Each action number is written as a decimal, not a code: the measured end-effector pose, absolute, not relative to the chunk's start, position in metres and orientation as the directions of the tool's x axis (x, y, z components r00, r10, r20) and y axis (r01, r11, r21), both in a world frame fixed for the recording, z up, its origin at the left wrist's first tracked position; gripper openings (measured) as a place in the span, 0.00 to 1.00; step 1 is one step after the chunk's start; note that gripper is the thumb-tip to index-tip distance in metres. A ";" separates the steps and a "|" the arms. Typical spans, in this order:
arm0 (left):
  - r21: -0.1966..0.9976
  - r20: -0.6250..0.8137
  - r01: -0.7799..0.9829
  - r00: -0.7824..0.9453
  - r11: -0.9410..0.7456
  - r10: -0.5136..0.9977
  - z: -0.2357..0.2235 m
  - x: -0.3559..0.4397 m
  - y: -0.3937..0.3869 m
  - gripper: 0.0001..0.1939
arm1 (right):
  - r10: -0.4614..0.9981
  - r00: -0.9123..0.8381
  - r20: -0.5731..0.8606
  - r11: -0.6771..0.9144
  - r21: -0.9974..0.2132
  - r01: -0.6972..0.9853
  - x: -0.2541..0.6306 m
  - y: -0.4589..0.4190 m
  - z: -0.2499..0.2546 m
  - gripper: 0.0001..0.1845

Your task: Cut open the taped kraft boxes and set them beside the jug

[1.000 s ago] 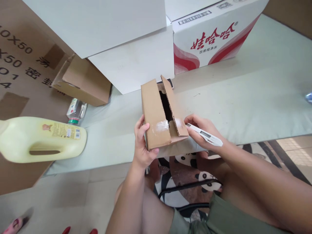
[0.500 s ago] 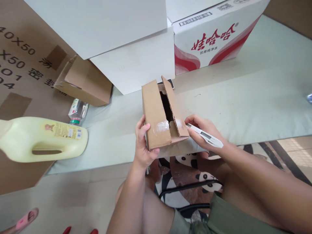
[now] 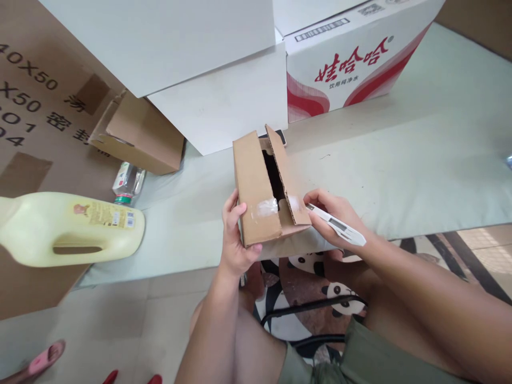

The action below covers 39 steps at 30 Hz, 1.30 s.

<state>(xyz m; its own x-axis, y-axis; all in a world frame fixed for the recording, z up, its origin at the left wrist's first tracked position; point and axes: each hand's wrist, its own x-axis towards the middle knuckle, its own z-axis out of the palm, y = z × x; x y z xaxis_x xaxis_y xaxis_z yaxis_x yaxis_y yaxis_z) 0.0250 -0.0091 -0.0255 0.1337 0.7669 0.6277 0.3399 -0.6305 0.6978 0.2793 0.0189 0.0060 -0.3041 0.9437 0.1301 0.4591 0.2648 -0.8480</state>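
Left fingers (image 3: 231, 202) clasping box (image 3: 256, 184), right fingers (image 3: 323, 199) pinching cutter (image 3: 339, 226), carton (image 3: 354, 69) reading 娃哈哈

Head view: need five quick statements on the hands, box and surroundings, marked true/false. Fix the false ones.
1. The left hand grips the small cardboard box. True.
2. The flap lies flat on the small cardboard box. False: the flap is raised, with a dark gap beside it.
3. The right hand holds a white box cutter. True.
4. The pale yellow jug is at the right of the picture. False: the pale yellow jug is at the left.
5. The white carton bears red lettering. True.
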 end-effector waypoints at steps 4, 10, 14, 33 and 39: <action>0.704 0.620 0.341 0.133 -0.623 0.773 -0.024 0.025 -0.009 0.36 | 0.937 -0.313 0.158 0.291 -0.848 0.443 0.279 0.019 0.006 0.12; 0.709 0.612 0.351 0.126 -0.612 0.781 -0.024 0.025 -0.010 0.36 | 0.933 -0.312 0.179 0.310 -0.841 0.444 0.280 0.019 0.004 0.11; 0.720 0.601 0.350 0.116 -0.599 0.791 -0.023 0.025 -0.010 0.36 | 0.934 -0.322 0.153 0.293 -0.844 0.450 0.280 0.019 0.004 0.11; 0.700 0.615 0.365 0.129 -0.614 0.778 -0.027 0.030 -0.005 0.36 | 0.940 -0.277 0.199 0.309 -0.842 0.442 0.279 0.017 0.004 0.12; 0.688 0.624 0.388 0.115 -0.613 0.773 -0.025 0.035 -0.005 0.36 | 0.947 -0.272 0.169 0.277 -0.859 0.431 0.284 0.015 0.010 0.11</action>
<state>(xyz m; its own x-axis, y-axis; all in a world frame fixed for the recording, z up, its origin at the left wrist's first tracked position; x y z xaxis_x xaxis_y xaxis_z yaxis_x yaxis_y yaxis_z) 0.0346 -0.0053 -0.0246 0.1152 0.7732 0.6237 0.3883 -0.6129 0.6882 0.2840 0.0150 0.0098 -0.2715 0.9475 0.1691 0.4310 0.2768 -0.8589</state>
